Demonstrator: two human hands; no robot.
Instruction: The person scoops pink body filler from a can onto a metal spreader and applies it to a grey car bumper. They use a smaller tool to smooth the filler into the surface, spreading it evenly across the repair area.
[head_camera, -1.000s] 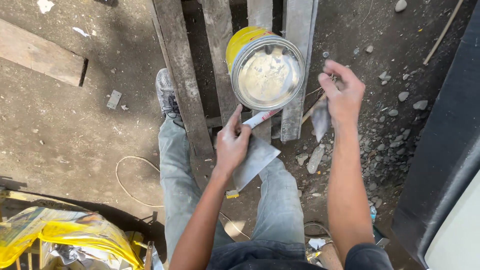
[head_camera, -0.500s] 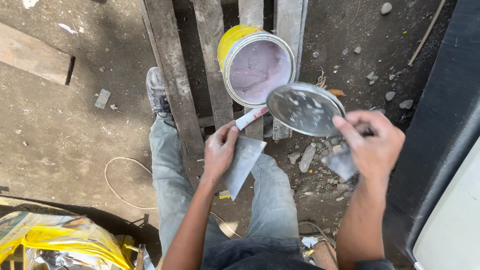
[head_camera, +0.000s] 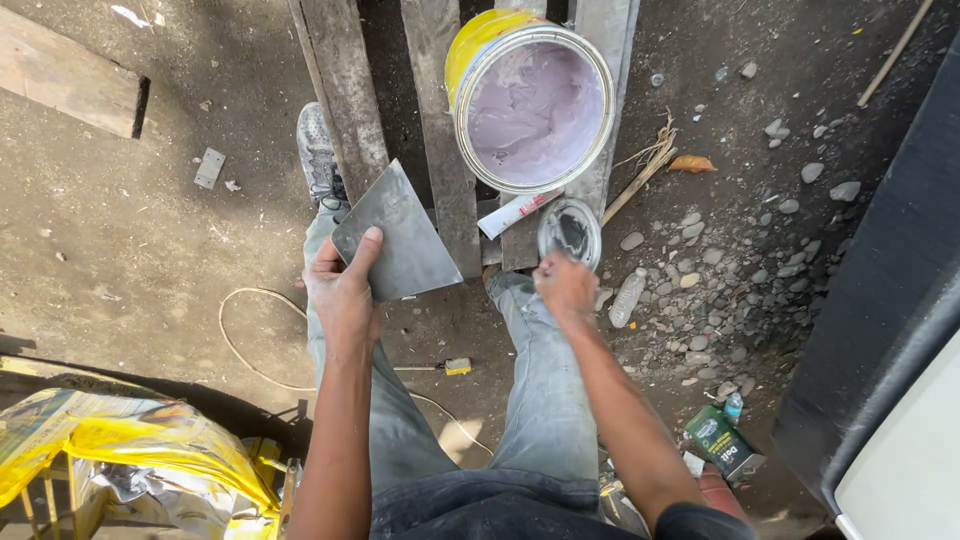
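Grey dry ground, with loose stones on the right, lies under a pallet of weathered wooden planks (head_camera: 345, 110) at the far side. On these planks stands the open paint can (head_camera: 530, 105), yellow outside, with a thick pale lilac paste inside; its mouth is fully uncovered. Near the can, on the right part of the planks, the round metal lid (head_camera: 569, 231) lies flat, and a small white and red tube (head_camera: 515, 213) rests just beside it, to the left.

The left hand (head_camera: 343, 295) is closed on a flat grey metal scraper blade (head_camera: 400, 235): the thumb presses on top of the near edge, the other fingers are under it, and the blade points far and right, toward the can. The right hand (head_camera: 565, 285) is over the near edge of the lid and blurred; I cannot tell if its fingers are together or apart, or if they touch the lid.

To do this step well, I think the lid must rest fully on the plank, away from the stones, so grit does not stick to it. The blade needs a firm hold, with its wide edge level, so it can enter the paste squarely.

A yellow foil bag (head_camera: 120, 450) lies at the near left, and a small green box (head_camera: 718, 440) at the near right.
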